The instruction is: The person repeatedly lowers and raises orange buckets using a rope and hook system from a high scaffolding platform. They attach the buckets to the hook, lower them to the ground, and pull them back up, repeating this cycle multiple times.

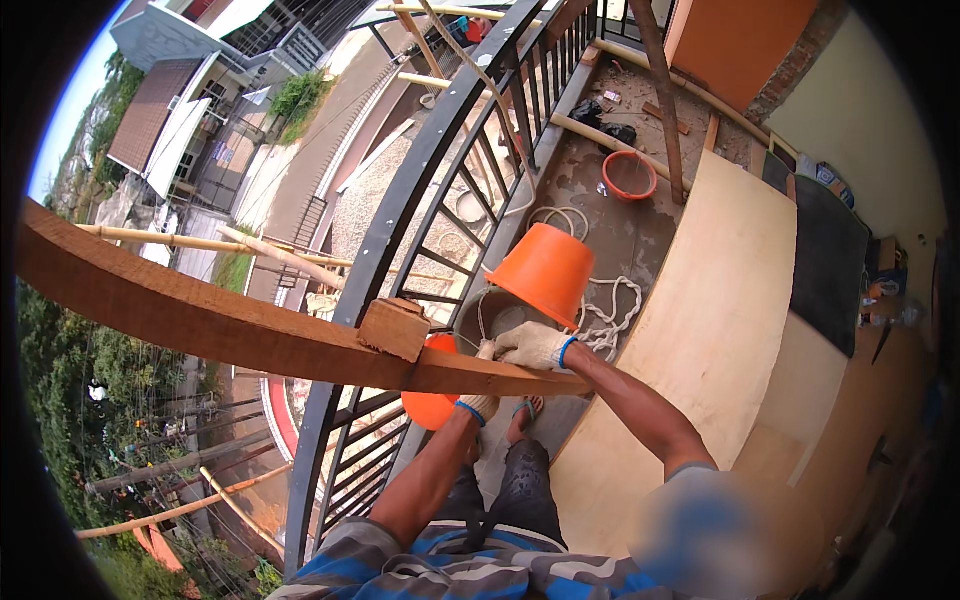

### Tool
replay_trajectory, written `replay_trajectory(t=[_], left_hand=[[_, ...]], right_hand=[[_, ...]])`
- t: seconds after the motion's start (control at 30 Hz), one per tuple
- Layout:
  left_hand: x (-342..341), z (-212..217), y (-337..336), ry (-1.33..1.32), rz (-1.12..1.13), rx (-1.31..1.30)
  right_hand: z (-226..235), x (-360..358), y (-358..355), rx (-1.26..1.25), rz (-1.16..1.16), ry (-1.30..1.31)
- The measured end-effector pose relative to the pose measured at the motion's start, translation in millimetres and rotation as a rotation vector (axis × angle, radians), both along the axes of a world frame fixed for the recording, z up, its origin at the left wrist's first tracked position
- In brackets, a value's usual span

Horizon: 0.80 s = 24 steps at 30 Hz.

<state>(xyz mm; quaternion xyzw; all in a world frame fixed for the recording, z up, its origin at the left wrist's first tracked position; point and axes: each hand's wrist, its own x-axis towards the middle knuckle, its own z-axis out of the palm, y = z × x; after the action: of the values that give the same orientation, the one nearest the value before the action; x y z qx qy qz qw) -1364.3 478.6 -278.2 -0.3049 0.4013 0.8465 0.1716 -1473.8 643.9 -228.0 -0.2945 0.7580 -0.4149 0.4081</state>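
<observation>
An orange bucket point(545, 268) is tipped in front of me, its mouth turned toward my hands and its base away. From its rim a thin pale handle point(481, 312) loops down to my gloved fingers. My left hand point(482, 404), partly hidden by a wooden beam point(230, 325), is closed at this handle. Beside it my right hand point(535, 346), in a pale knit glove with a blue cuff, has its fingers curled at the same handle, below the bucket's rim. A second orange bucket point(428, 412) is partly behind the beam, left of my hands. A grey tub point(505, 312) shows behind the handle.
White rope point(612, 318) lies coiled right of the bucket. A black railing point(395, 220) runs along the left, with a drop beyond. Plywood sheets point(690, 320) lie on the right. A red-orange basin point(629, 176) and a slanted wooden post point(660, 100) stand farther off.
</observation>
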Motion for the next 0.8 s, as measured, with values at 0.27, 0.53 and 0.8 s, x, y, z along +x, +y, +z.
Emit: replay_trajectory(t=[0.27, 0.53, 0.8], left_hand=[[24.9, -34.7, -39.3, -0.177, 0.308, -0.052], [118.6, 16.2, -45.8, -0.321, 0.549, 0.175], [208.1, 84.5, -34.1, -0.203, 0.569, 0.218]], right_hand=[[-0.1, 2.9, -26.0, 0.111, 0.037, 0.163], [16.4, 63.8, -1.6, -0.068, -0.738, -0.133], [3.6, 90.7, 17.3, -0.167, -0.848, -0.144]])
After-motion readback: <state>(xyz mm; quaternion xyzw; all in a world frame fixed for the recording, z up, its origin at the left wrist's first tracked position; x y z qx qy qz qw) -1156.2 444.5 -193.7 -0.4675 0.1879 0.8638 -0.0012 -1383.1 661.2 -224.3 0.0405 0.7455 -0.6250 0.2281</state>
